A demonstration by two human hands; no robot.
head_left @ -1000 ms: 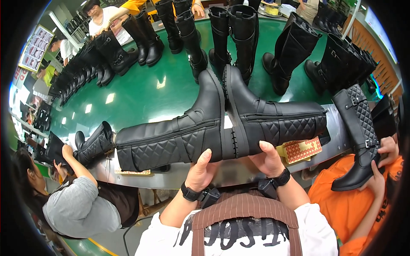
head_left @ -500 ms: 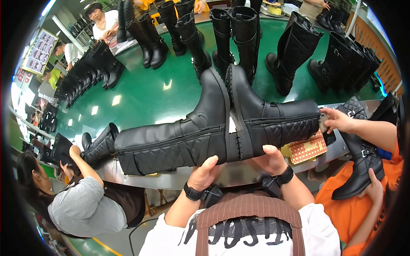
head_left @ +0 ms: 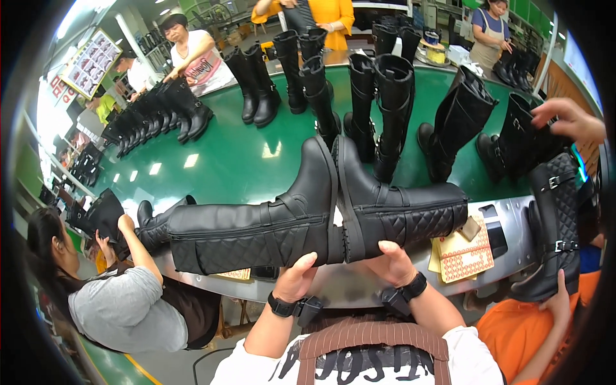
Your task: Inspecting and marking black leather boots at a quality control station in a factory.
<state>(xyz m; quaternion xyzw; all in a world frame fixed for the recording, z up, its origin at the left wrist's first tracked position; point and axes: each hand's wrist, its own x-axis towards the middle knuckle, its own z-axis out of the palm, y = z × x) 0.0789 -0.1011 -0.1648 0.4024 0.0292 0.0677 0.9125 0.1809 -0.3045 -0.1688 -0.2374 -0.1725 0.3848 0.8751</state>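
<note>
Two tall black boots lie on their sides before me, soles facing and touching or nearly so, their shafts pointing outward. Quilted panels and long side zips show on both. My left hand grips the left boot from below near its heel, thumb up and fingers hidden under it. The right boot rests in my right hand, which is closed about its heel in the same way. A small grey-brown block lies by the right boot's shaft opening.
Yellow sheets with red round stickers lie on the metal edge at right. Black boots stand on the green table beyond. A co-worker at right, with one hand raised, holds another boot. Another co-worker sits at left.
The view has tilted up, showing more of the far side. The co-worker at right has let go of the small block and raised that hand. My hands keep their hold on the boots.
</note>
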